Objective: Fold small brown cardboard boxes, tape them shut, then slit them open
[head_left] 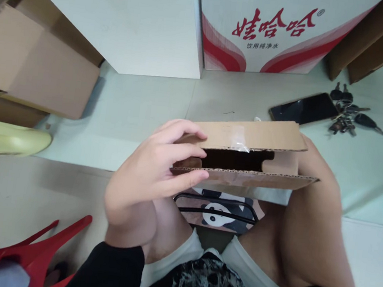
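Note:
A small brown cardboard box (pixel 248 139) rests on my knees with its top flaps partly apart, showing a dark gap inside. My left hand (pixel 153 171) grips the box's left end, fingers curled over the flaps and thumb under the near one. My right hand (pixel 311 153) is behind the right end of the box; only the wrist and back of the hand show, and its fingers are hidden. Under the box lies a bag with a panda print (pixel 220 212) and black handles.
A white carton (pixel 133 20) and a red-and-white printed carton (pixel 278 28) stand ahead on the pale floor. A black phone (pixel 303 108) and a bunch of keys (pixel 350 116) lie at right. Brown cardboard (pixel 30 63) sits at left, a red plastic piece (pixel 34 254) bottom left.

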Demonstrator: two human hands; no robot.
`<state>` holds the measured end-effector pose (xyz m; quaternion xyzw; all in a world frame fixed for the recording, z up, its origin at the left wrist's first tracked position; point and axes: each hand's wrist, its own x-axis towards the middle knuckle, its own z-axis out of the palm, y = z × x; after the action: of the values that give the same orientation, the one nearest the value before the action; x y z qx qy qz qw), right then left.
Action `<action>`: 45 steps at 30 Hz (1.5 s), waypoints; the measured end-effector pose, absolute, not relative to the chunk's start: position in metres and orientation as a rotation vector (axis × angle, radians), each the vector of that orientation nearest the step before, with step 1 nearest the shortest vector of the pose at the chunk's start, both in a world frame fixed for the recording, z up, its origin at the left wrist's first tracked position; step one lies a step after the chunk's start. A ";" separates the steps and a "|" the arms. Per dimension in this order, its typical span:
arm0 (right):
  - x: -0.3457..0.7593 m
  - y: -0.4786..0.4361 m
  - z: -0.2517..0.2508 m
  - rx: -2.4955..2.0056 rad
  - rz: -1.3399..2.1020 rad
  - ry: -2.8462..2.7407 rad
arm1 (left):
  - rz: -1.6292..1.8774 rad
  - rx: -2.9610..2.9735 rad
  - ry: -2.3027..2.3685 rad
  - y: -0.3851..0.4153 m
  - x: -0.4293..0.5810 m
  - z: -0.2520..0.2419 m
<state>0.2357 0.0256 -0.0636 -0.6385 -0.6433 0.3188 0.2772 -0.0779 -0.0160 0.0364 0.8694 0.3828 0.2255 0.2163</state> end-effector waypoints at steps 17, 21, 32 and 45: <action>0.215 -0.002 -0.026 -0.950 0.626 -1.754 | 1.250 2.328 1.490 0.005 -0.074 0.003; 0.214 0.004 -0.025 -1.036 0.557 -1.957 | 1.180 2.323 1.442 0.009 -0.083 -0.004; 0.211 0.003 -0.028 -1.177 0.444 -2.144 | 0.674 2.350 1.170 0.012 -0.089 -0.013; 0.210 0.006 -0.023 -1.062 0.443 -2.027 | 0.796 2.371 1.147 0.016 -0.084 -0.008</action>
<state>0.2098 0.0057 -0.0231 -0.4187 -0.7991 0.1746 0.3945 -0.0840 0.0164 -0.0083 0.8453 0.4089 0.2839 0.1938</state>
